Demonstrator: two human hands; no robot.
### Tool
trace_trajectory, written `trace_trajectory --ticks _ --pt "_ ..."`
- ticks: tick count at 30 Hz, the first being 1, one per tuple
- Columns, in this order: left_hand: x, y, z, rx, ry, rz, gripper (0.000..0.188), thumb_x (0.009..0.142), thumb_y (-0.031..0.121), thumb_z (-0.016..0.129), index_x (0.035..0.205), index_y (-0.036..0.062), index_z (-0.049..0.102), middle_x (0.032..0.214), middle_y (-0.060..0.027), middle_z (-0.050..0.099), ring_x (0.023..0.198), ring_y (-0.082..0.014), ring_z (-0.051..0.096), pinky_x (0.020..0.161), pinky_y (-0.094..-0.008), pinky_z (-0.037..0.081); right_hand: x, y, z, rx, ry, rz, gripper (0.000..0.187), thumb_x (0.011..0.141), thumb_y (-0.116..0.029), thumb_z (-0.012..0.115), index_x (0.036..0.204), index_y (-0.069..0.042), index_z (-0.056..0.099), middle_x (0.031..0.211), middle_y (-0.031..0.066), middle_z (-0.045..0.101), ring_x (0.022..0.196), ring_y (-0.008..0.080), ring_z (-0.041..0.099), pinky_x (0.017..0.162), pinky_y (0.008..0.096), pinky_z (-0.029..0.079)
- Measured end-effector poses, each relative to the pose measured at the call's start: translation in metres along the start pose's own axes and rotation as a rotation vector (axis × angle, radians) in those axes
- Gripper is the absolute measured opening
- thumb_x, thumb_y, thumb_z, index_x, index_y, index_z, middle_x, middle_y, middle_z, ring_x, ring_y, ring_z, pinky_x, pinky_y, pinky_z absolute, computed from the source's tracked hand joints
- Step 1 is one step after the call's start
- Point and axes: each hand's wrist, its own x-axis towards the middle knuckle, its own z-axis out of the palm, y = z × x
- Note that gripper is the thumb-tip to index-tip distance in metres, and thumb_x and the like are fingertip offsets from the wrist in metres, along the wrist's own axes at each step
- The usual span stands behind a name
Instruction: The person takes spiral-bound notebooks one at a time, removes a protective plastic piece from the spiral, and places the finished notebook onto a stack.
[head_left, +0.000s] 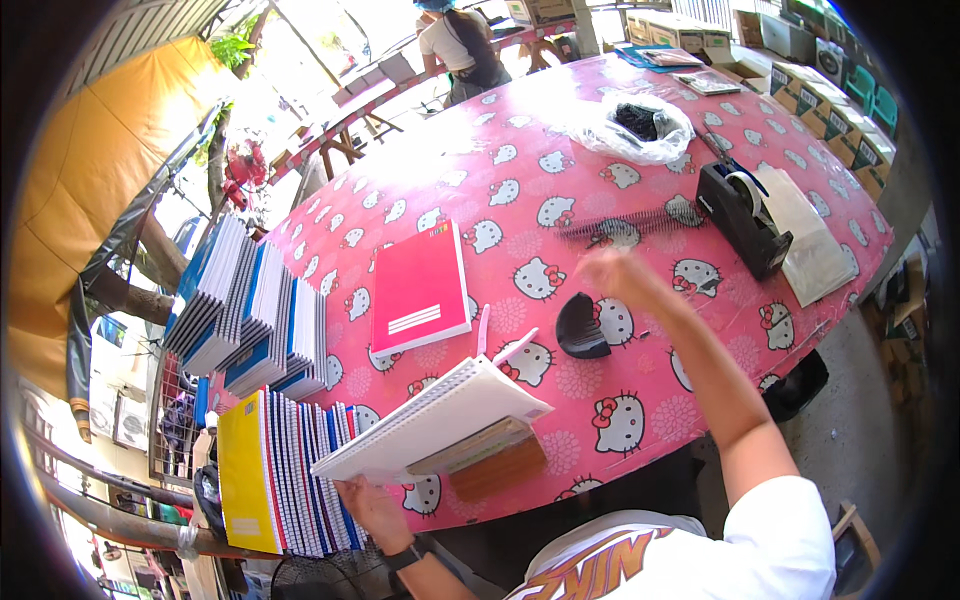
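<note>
My left hand (pixel 372 512) is closed on the lower left corner of a white notebook (pixel 420 425) with a spiral along its upper edge. The notebook lies tilted, partly over a brown wooden block (pixel 500 470). Over the pink table my right hand (pixel 618 278) is smeared by motion, just below a row of black spiral coils (pixel 640 226); its fingers cannot be made out. Pink-handled pliers (pixel 514 346) poke out behind the notebook. Near my right hand sits a black half-round holder (pixel 582 328). A red notebook (pixel 420 285) lies flat farther off.
Stacks of spiral notebooks (pixel 250 305) and a row with a yellow cover (pixel 250 475) line the left edge. A black tape dispenser (pixel 742 222) stands right, beside clear plastic sheets (pixel 805 240). A plastic bag (pixel 600 130) of black coils lies far back. Another person (pixel 458 45) sits beyond.
</note>
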Motion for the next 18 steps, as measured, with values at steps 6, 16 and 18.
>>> trace_trajectory --ticks 6,16,18 --pt "0.033 -0.03 0.003 -0.225 -0.004 0.087 0.035 0.094 0.026 0.042 0.121 0.0043 0.042 0.116 -0.0078 0.048 0.109 -0.0195 0.045 0.093 -0.0354 0.035 0.026 0.07 -0.014 -0.808 -0.215 0.41 0.029 0.074 -0.029 0.07 0.096 -0.013 0.059 0.104 0.0045 0.056 0.106 0.0253 0.05 0.082 0.0428 0.044" --pt "0.045 0.021 0.034 0.019 0.047 -0.044 0.024 0.095 0.021 0.038 0.1 0.0009 0.051 0.1 -0.0084 0.048 0.087 -0.0161 0.051 0.083 -0.0314 0.041 0.031 0.006 -0.033 -0.364 0.222 -0.125 0.039 0.083 -0.002 0.047 0.121 -0.004 0.04 0.097 0.0188 0.054 0.089 0.0303 0.056 0.08 0.0416 0.045" --pt "0.042 0.018 0.044 0.466 0.184 0.396 0.041 0.093 0.028 0.045 0.119 -0.0047 0.045 0.121 -0.0155 0.046 0.11 -0.0235 0.047 0.096 -0.0338 0.037 0.033 -0.07 -0.053 -0.065 0.092 0.165 0.05 0.083 0.005 0.04 0.131 -0.005 0.032 0.087 0.0177 0.051 0.082 0.0267 0.054 0.074 0.0384 0.045"
